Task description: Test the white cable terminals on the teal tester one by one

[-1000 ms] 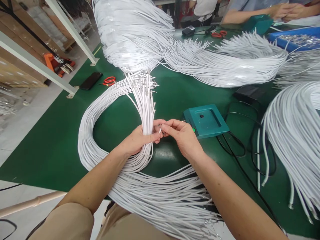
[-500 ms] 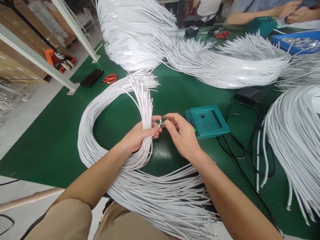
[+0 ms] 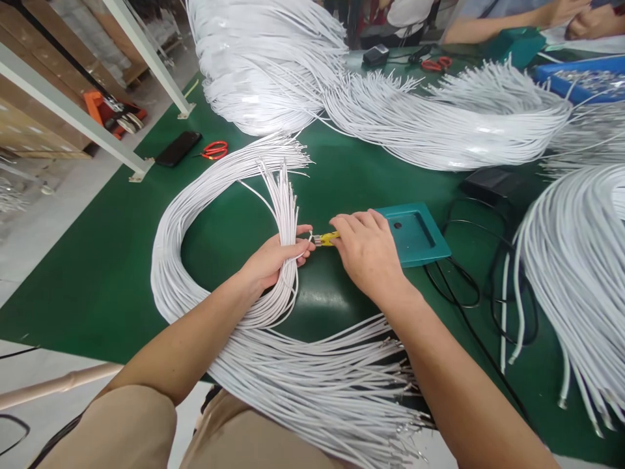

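Note:
My left hand is closed around a bundle of white cables, whose ends stand up above the fist. Between its thumb and fingertips one cable end sticks out to the right. My right hand grips a small yellow piece with a metal tip, its exact kind unclear. That tip meets or nearly meets the single cable end. A teal device with a recessed top lies behind my right hand, partly covered by it. The held bundle curves back into a large loop of white cable on the table.
More white cables lie near my lap, with further heaps at the back and right. Red-handled scissors and a black phone rest at the left. Black cords trail at the right. Another person's hands are across the table.
My right hand has shifted right and turned, back upward, showing the yellow piece between the hands. My left hand keeps its hold on the bundle, almost in place.

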### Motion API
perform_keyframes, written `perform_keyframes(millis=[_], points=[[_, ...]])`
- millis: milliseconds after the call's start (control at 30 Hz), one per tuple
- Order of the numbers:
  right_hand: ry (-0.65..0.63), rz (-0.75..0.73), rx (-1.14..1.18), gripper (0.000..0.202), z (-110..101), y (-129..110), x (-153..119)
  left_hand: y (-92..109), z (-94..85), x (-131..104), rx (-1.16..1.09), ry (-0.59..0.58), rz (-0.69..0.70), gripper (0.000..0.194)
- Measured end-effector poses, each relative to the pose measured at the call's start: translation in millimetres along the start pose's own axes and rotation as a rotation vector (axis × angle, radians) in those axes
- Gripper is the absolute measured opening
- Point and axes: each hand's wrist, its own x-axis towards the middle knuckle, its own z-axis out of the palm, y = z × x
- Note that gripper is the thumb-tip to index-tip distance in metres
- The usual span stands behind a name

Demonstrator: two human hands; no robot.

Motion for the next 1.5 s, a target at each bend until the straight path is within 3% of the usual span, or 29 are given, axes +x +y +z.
perform_keyframes(millis=[133,267,400,867,967,1100,1200,1400,1500], points=[[-0.134,-0.010,-0.028,0.017,0.5,12.4,4.9,-1.0,-0.6,3.0,0.040,0.056,0.005,0.050],[-0.190,-0.074,-0.059,0.017,0.2,15.7,7.3,-2.3,0.6,2.4,0.097,0.082,0.056,0.052],[-0.201,-0.109,-0.062,0.017,1.3,17.2,9.3,-3.6,3.4,1.3,0.125,0.073,0.073,0.050],[-0.192,-0.002,-0.014,0.016,1.1,13.6,12.2,-10.1,13.3,3.2,0.294,0.179,0.100,0.046],[-0.143,0.026,-0.003,0.018,-3.1,13.7,7.2,-10.6,11.4,3.6,0.322,0.169,0.105,0.046],[0.019,0.196,-0.098,0.036,-2.8,19.9,-6.1,-9.6,11.2,2.6,0.339,0.170,0.102,0.046],[0.062,0.266,-0.173,0.042,3.5,25.8,-13.7,-8.0,11.3,1.1,0.351,0.190,0.098,0.047],[0.125,0.253,-0.090,0.039,1.9,25.0,-13.7,-3.7,2.5,-3.1,0.307,0.180,0.188,0.052],[0.166,0.093,0.148,0.031,-8.1,8.7,-13.8,-0.6,-0.3,-7.1,0.219,0.104,0.204,0.049]])
